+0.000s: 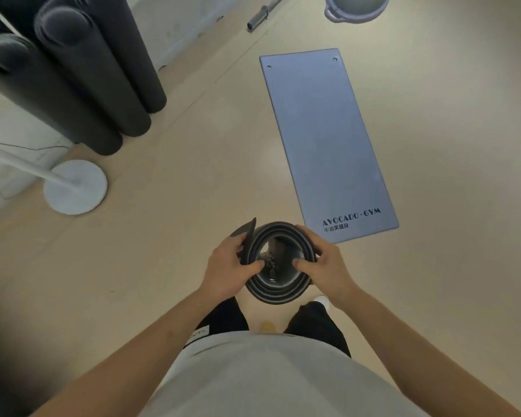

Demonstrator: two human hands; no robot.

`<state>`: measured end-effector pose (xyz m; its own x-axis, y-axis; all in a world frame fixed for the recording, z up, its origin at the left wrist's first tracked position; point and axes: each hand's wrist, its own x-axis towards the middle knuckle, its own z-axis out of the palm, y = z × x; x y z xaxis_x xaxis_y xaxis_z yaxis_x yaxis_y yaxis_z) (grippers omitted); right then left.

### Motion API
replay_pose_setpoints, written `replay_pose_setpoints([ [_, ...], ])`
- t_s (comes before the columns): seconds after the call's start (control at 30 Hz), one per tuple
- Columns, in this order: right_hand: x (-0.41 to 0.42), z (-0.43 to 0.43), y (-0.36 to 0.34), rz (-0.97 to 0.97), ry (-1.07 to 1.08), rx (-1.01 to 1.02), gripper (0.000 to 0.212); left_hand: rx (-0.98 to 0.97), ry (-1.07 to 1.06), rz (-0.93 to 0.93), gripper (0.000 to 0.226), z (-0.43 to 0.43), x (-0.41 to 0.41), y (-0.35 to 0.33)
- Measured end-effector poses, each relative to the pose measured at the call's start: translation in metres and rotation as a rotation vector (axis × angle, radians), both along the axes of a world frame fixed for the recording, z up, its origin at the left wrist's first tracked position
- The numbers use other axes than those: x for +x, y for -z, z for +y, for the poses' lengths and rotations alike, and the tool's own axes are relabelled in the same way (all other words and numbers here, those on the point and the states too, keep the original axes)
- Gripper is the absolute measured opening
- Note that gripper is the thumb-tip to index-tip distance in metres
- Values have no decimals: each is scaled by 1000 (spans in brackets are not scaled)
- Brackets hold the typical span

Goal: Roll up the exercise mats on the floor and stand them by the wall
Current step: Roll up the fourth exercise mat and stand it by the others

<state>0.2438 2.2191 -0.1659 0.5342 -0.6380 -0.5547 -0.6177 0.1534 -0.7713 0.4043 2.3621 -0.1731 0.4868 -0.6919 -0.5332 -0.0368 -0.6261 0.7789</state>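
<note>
I see the rolled mat (271, 296) end-on, just below my cam. L hand (227, 267) grips its left rim, thumb inside the coil; R hand (328, 266) grips the right rim the same way. Ahead-right the grey AVOCADO·GYM mat (328, 139) lies flat on the floor. Upper left, dark mat rolls (82, 85) stand by the wall.

— What is held at the lower centre of the frame?
— A dark rolled mat (271, 291), seen end-on, is gripped by both hands. The left hand (232, 263) is set on its left rim and the right hand (322, 266) on its right rim, with the thumbs hooked inside the coil.
— What else is seen?
— A grey flat mat (325, 139), printed "AVOCADO·GYM", is laid on the floor (163, 236) at centre right. Several dark standing rolls (82, 76) are grouped upright at the upper left, with a white round base (76, 186) below them.
</note>
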Motion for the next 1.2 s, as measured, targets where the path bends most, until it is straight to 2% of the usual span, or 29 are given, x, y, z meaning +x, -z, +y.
replay_pose_setpoints([
  [0.2, 73, 8, -22, -34, 22, -15, 71, 33, 40, -37, 45, -4, 76, -28],
  [0.4, 153, -28, -17, -72, 64, 43, 75, 101, 26, -48, 49, -47, 160, -30],
  [0.7, 299, -161, 6, -175, -7, 39, 72, 125, -57, -96, 66, -170, 299, -19],
  [0.87, 384, -239, -5, -191, -74, 21, 83, 85, -138, -92, 56, -240, 374, -30],
  [1.07, 489, -318, -11, -171, -139, 20, 79, 30, -213, -64, 61, -307, 470, -27],
  [1.2, 570, -364, 2, -146, -121, 30, 70, -1, -181, -50, 49, -351, 552, -10],
])
